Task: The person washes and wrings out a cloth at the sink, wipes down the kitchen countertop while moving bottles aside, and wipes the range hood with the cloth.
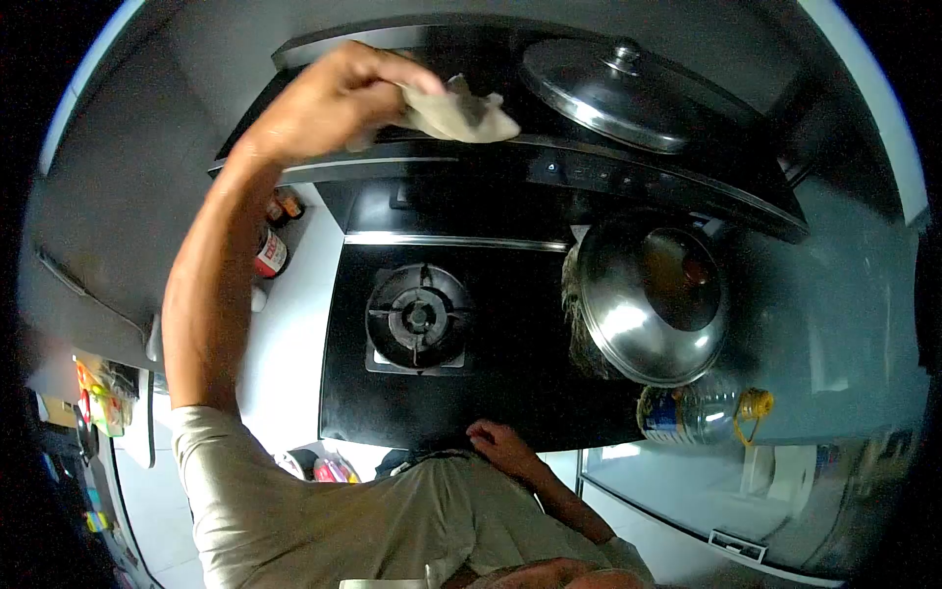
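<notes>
My left hand is raised over the black range hood, its fingers closed on a beige cloth. The cloth hangs loosely from the fingers and has dark marks or shadows on it; the hand is slightly blurred. To the right of the cloth, a round pot lid with a metal rim and knob lies on the hood. Down at the front edge of the black stove top, my right hand rests with its fingers stretched out and holds nothing.
A gas burner sits on the left of the stove. On its right stands a wok with a domed metal lid. A plastic oil bottle with a yellow cap is near the front right corner. Jars stand at the left.
</notes>
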`<state>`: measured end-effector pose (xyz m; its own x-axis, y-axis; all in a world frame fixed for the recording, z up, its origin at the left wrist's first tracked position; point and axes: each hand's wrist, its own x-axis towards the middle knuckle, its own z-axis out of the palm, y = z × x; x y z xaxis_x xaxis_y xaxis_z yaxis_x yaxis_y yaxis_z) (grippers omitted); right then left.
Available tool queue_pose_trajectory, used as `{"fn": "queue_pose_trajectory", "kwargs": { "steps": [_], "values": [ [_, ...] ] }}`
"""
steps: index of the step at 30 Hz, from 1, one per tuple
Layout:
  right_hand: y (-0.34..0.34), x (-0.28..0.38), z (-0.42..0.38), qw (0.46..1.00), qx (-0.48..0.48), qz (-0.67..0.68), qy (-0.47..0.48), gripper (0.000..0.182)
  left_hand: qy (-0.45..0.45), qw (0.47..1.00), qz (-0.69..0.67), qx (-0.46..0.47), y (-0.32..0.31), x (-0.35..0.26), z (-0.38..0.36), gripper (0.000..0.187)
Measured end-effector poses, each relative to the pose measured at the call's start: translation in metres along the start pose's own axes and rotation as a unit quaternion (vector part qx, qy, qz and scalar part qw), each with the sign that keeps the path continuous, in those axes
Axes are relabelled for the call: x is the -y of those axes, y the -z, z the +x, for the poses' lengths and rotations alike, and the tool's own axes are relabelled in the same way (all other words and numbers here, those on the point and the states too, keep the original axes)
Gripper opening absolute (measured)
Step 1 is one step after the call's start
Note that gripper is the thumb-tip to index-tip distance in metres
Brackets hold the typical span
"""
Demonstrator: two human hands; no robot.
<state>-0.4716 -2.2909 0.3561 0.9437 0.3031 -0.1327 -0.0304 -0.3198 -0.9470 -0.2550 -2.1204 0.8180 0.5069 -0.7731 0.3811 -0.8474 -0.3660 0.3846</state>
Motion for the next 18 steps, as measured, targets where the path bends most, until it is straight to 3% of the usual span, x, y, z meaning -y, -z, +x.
{"fn": "queue_pose_trajectory", "kwargs": {
  "steps": [1,3,5,8,9,10,11,12,13,15,17,18],
  "values": [
    [0.004,0.007,0.000,1.000,0.006,0.020,-0.002,0.025,0.094,0.995,-0.019,-0.012,0.015,-0.001,-0.006,0.034],
    [0.014,0.028,-0.002,1.000,0.002,0.023,-0.005,0.025,-0.010,0.985,-0.126,-0.114,0.028,0.030,-0.003,0.035],
    [0.018,0.039,-0.003,1.000,-0.003,0.025,-0.008,0.024,0.051,0.955,-0.195,-0.217,0.037,0.040,0.005,0.036],
    [0.019,0.046,-0.003,1.000,-0.020,-0.009,0.020,0.024,0.033,0.943,0.148,-0.295,0.048,0.070,0.008,0.032],
    [0.020,0.048,-0.003,0.999,-0.028,-0.007,0.024,0.024,0.000,0.927,0.245,-0.284,0.062,0.112,0.014,0.031],
    [0.018,0.050,-0.002,0.999,-0.042,-0.002,0.026,0.024,-0.079,0.912,0.384,-0.121,0.089,0.186,0.025,0.033],
    [0.016,0.046,-0.002,0.999,-0.048,0.000,0.026,0.024,0.034,0.938,0.325,-0.114,0.078,0.199,0.031,0.040],
    [0.013,0.038,-0.003,0.999,-0.044,-0.011,0.028,0.024,0.149,0.945,0.269,-0.116,0.060,0.179,0.036,0.047],
    [0.011,0.033,-0.002,0.998,-0.040,-0.023,0.030,0.023,0.171,0.959,0.221,-0.056,0.056,0.158,0.032,0.053],
    [0.016,0.041,0.002,0.997,-0.050,-0.017,0.063,0.022,0.096,0.955,0.279,-0.040,0.042,0.126,0.035,0.056],
    [0.028,0.057,0.004,0.994,-0.056,-0.012,0.092,0.021,0.078,0.946,0.311,-0.040,0.029,0.129,0.045,0.053],
    [0.038,0.073,0.008,0.990,-0.046,-0.029,0.131,0.019,0.084,0.975,0.203,-0.028,0.016,0.093,0.040,0.051]
  ]
}}
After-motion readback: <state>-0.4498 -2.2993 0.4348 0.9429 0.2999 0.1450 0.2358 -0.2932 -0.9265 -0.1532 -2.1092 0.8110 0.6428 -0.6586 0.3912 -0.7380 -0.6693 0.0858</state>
